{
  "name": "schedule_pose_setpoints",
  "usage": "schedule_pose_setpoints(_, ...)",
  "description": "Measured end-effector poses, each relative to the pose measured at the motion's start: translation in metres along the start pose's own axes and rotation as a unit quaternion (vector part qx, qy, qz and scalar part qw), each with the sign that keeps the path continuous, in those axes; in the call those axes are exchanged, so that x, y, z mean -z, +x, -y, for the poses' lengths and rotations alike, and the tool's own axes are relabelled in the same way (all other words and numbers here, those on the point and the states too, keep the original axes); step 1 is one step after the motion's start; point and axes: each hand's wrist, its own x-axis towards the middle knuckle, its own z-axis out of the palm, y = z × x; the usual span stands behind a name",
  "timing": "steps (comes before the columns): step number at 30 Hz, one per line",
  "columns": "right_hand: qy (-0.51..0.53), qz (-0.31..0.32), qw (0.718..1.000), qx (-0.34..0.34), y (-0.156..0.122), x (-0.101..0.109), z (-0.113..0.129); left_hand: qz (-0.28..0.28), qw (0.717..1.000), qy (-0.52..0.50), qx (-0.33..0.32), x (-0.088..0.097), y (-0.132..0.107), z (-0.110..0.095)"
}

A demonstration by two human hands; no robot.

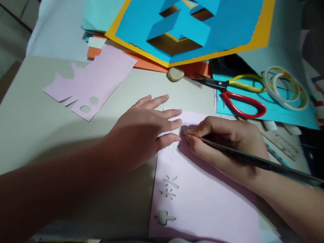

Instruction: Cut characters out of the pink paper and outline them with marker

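My left hand (143, 133) lies flat with its fingers spread, pressing on the top edge of a lilac card sheet (201, 201). My right hand (227, 142) grips a slim black craft knife (257, 162) like a pen, its tip on the card just beside my left fingertips. Several small shapes are cut through the sheet nearer me. The blade itself is hidden by my fingers. A second lilac card piece (95, 84) with cut edges and round holes lies up to the left, beyond my left hand.
A pale grey board (49, 109) lies under the card. Beyond it are a blue pop-up card on yellow (187, 23), a pebble (175, 74), and orange paper (145, 62). To the right, red-and-yellow scissors (236, 91) and tape rolls (286, 88) rest on cyan paper (264, 117).
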Motion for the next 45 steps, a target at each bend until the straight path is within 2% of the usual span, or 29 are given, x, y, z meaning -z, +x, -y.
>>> schedule_pose_setpoints(6, -0.036, 0.002, 0.999, -0.009, -0.003, 0.001, 0.001, -0.004, 1.0, 0.007, 0.0, -0.001, -0.001, -0.001)
schedule_pose_setpoints(11, -0.055, -0.01, 0.998, 0.041, -0.004, -0.001, 0.0, -0.004, 1.0, 0.003, 0.003, -0.002, -0.001, -0.001)
schedule_pose_setpoints(16, -0.036, -0.005, 0.999, -0.012, -0.003, 0.0, 0.0, -0.009, 1.0, 0.005, -0.007, -0.001, -0.001, 0.0)
schedule_pose_setpoints(31, -0.01, 0.006, 1.0, -0.021, -0.001, 0.002, -0.002, -0.016, 1.0, 0.002, -0.007, -0.002, -0.001, 0.0)
schedule_pose_setpoints(35, 0.036, -0.019, 0.998, -0.054, -0.001, -0.002, -0.003, -0.023, 1.0, 0.0, -0.007, -0.002, -0.002, -0.001)
schedule_pose_setpoints(40, 0.115, -0.093, 0.985, -0.089, 0.005, -0.004, -0.005, -0.005, 1.0, 0.009, 0.003, -0.001, 0.0, 0.0)
schedule_pose_setpoints(43, 0.107, -0.094, 0.988, -0.06, 0.007, 0.004, -0.001, 0.017, 1.0, 0.0, 0.011, 0.001, 0.003, 0.001)
schedule_pose_setpoints(45, 0.05, -0.076, 0.996, -0.017, 0.002, 0.015, 0.004, 0.027, 0.999, -0.02, 0.016, 0.003, 0.004, 0.002)
